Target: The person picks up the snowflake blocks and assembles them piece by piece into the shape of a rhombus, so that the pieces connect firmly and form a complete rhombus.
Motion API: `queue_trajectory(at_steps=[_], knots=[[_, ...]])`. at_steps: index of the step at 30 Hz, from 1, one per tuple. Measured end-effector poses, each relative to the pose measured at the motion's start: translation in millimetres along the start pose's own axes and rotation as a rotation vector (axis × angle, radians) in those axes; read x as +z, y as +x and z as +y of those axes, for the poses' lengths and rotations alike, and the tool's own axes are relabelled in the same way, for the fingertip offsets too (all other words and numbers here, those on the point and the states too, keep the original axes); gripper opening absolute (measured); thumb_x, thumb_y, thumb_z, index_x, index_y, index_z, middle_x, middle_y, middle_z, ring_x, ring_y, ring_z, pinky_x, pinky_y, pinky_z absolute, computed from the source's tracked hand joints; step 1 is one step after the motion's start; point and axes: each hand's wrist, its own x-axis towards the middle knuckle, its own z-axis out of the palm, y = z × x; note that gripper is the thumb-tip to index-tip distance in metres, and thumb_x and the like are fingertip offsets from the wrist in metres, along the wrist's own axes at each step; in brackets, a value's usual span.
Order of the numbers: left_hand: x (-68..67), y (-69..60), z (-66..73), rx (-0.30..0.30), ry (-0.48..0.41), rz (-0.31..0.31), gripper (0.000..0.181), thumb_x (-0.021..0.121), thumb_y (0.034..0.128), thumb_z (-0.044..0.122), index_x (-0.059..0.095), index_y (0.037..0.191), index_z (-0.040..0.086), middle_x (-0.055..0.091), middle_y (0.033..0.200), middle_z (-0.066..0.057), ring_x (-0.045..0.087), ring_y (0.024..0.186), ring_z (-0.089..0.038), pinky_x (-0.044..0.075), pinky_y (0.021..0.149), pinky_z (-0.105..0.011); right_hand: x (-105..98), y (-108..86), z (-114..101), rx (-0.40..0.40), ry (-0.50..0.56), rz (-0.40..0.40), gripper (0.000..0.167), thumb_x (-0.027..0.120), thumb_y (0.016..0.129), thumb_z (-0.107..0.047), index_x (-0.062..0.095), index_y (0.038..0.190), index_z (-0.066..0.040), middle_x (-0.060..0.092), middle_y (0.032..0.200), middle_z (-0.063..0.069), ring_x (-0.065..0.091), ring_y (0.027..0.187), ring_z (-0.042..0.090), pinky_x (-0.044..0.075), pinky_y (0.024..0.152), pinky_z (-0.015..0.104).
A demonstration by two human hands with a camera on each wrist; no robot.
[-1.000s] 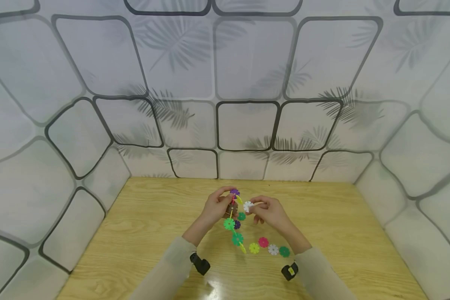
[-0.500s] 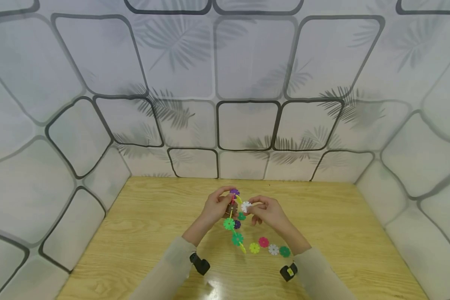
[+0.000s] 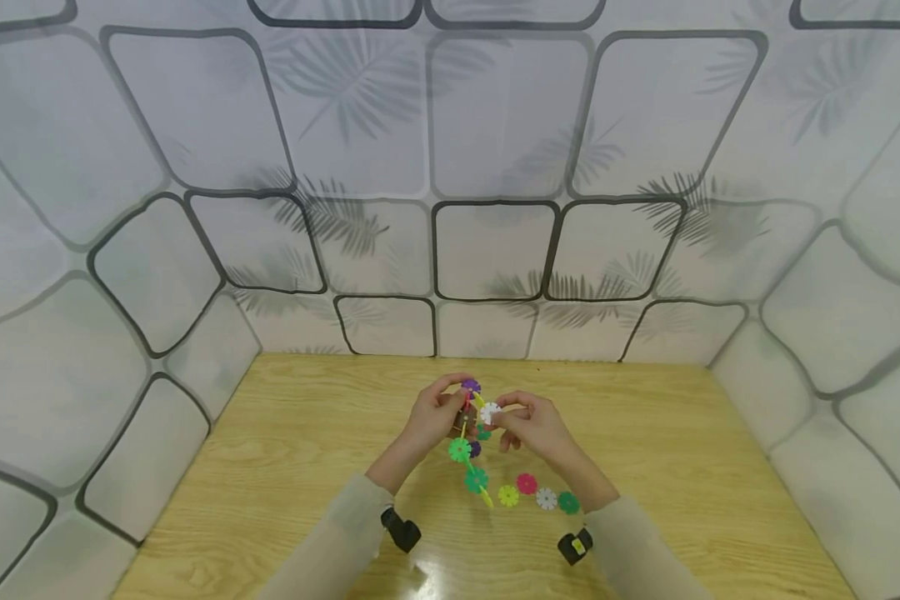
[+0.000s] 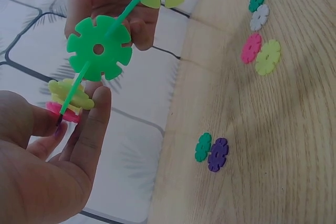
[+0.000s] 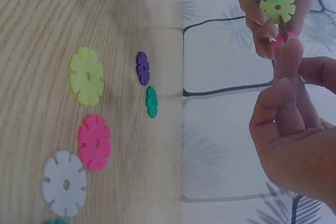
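Observation:
A chain of joined notched discs hangs from my left hand (image 3: 429,417), whose thumb and fingers pinch it near a purple disc (image 3: 471,387). Lower on the chain are a bright green disc (image 3: 460,450) and a teal one (image 3: 476,479). Between the thumb and fingers of my right hand (image 3: 538,427) is a white disc (image 3: 489,412), at the yellow disc beside the left fingertips. In the left wrist view a green disc (image 4: 100,49) hangs above the left hand (image 4: 58,156). The right hand (image 5: 294,114) hides most of its disc in the right wrist view.
On the wooden table (image 3: 315,433) lie loose yellow (image 3: 508,496), pink (image 3: 527,483), white (image 3: 546,498) and green (image 3: 568,502) discs in front of the right hand. A dark purple disc (image 4: 218,155) and a green disc (image 4: 203,147) lie together farther back. Patterned cloth walls enclose the table.
My right hand has moved slightly left, bringing the white disc up to the yellow disc of the chain. The left hand has barely moved and keeps its grip.

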Motion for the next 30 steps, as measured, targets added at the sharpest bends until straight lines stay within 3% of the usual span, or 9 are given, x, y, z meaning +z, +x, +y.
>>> queue_trajectory(at_steps=[10,16,21,24,30], knots=[[-0.4,-2.0,-0.7,0.008,0.018,-0.001,0.036,0.051,0.1126,0.016,0.055,0.147,0.008,0.074,0.087,-0.020,0.075,0.066,-0.019,0.067,0.068,-0.041,7.0,-2.4,-5.0,0.039,0.037,0.047,0.027,0.069,0.100,-0.014,0.064,0.121,0.003,0.079,0.082,0.003,0.067,0.058,0.015,0.049,0.058,0.024],[0.5,-3.4,1.5,0.018,0.047,-0.004,0.036,0.051,0.1128,0.017,0.055,0.147,0.009,0.074,0.087,-0.019,0.073,0.063,-0.013,0.064,0.064,-0.033,10.7,-3.4,-7.4,0.059,0.076,0.083,0.025,0.067,0.099,-0.009,0.064,0.120,0.004,0.077,0.075,0.000,0.070,0.061,0.017,0.054,0.062,0.026],[1.7,-3.6,2.3,0.028,0.061,0.000,0.036,0.051,0.1130,0.018,0.055,0.147,0.008,0.073,0.089,-0.025,0.072,0.062,-0.011,0.062,0.061,-0.029,13.0,-3.2,-5.8,0.055,0.094,0.114,0.023,0.067,0.099,-0.007,0.064,0.118,0.005,0.078,0.080,0.008,0.071,0.064,0.015,0.061,0.069,0.035],[2.5,-3.2,2.1,0.034,0.059,0.005,0.035,0.052,0.1127,0.018,0.055,0.146,0.009,0.072,0.087,-0.022,0.072,0.061,-0.011,0.061,0.060,-0.027,14.2,-3.1,-5.1,0.044,0.098,0.123,0.022,0.066,0.099,-0.005,0.064,0.119,0.005,0.079,0.085,0.014,0.073,0.067,0.017,0.062,0.072,0.037],[4.5,-1.6,-0.1,0.036,0.011,-0.010,0.034,0.051,0.1127,0.016,0.054,0.146,0.008,0.071,0.080,-0.009,0.071,0.059,-0.010,0.064,0.059,-0.030,15.1,-3.1,-4.8,0.021,0.112,0.116,0.021,0.063,0.099,-0.003,0.061,0.118,0.006,0.080,0.085,0.012,0.077,0.073,0.027,0.061,0.069,0.030]])
